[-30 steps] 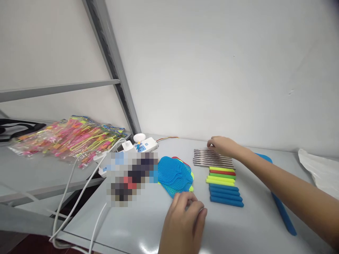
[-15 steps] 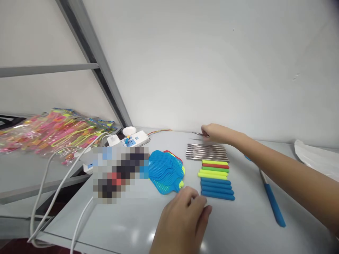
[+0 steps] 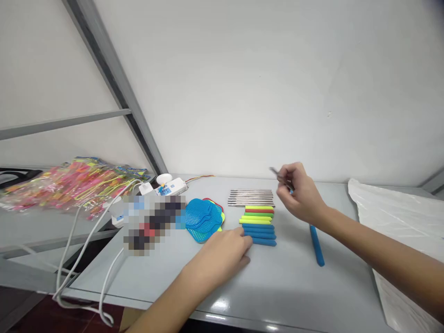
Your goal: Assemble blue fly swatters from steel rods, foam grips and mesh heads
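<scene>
Left of your right hand [image 3: 298, 192], the low row of blue, green, red and yellow foam sleeves [image 3: 258, 226] and the stack of steel rods [image 3: 251, 198] stand in your way. The long blue-handled stick [image 3: 317, 245] lies just below that hand. You can pass along the grey table's [image 3: 294, 296] front strip, toward the crumpled white plastic sheet [image 3: 367, 203].

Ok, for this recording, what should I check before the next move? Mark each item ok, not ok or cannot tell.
1. Right hand pinching the thin rod above the table: ok.
2. Left hand holding nothing visible: ok.
3. Steel rods lying parallel in a tidy group: ok.
4. Blue sleeves lying parallel in a tidy row: ok.
5. Left hand apart from the swatters: cannot tell.
6. What lies under the blurred patch: cannot tell.
</scene>
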### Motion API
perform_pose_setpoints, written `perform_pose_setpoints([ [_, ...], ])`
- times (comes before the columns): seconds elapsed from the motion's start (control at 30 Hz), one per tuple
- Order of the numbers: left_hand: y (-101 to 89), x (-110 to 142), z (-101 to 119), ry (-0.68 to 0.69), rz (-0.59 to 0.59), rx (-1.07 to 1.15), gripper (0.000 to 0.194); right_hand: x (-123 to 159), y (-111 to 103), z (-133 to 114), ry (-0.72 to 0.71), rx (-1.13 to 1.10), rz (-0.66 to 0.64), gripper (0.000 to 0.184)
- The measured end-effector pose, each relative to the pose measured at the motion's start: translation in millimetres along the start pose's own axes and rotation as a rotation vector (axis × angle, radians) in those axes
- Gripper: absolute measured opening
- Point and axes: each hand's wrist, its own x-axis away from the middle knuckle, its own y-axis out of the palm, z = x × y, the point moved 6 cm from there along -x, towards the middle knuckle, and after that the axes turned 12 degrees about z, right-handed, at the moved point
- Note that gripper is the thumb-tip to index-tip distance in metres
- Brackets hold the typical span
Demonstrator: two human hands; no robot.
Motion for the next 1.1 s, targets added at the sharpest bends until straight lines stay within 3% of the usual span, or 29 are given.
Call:
perform_pose_setpoints([
  [0.2,-2.4,4.1,-10.3,-0.063,0.1,-0.042,0.013,42.7,-32.1,1.8,0.599,-0.512,0.105,0.004],
  [0.33,3.1,9.1,-6.1,-0.053,0.096,-0.008,0.009,66.6,-39.4,-0.3,0.821,-0.631,0.156,0.003],
  [0.43,4.6,12.9,-1.5,-0.045,0.105,0.019,0.007,76.0,-40.0,-2.6,0.848,-0.662,0.184,0.004],
  [0.53,-5.3,13.3,3.4,-0.033,0.104,0.06,0.006,76.3,-37.7,-7.0,0.82,-0.693,0.207,0.004],
  [0.73,-75.3,-6.5,18.8,0.06,0.211,0.317,0.011,65.1,-33.3,-18.9,0.758,-0.726,0.21,0.004],
  [0.8,-86.9,-19.4,27.2,0.115,0.239,0.421,0.011,60.5,-35.7,-21.6,0.73,-0.737,0.227,0.003],
  [0.9,-68.3,-37.1,40.7,0.131,0.205,0.744,0.012,53.0,-43.2,-23.7,0.708,-0.773,0.286,0.003],
  [0.97,-39.5,-42.4,51.1,0.142,0.166,0.994,0.015,47.7,-49.7,-25.2,0.696,-0.802,0.339,0.005],
  [1.1,18.8,-37.6,58.3,0.05,0.218,1.174,0.018,40.7,-55.4,-31.3,0.663,-0.838,0.409,0.009],
])
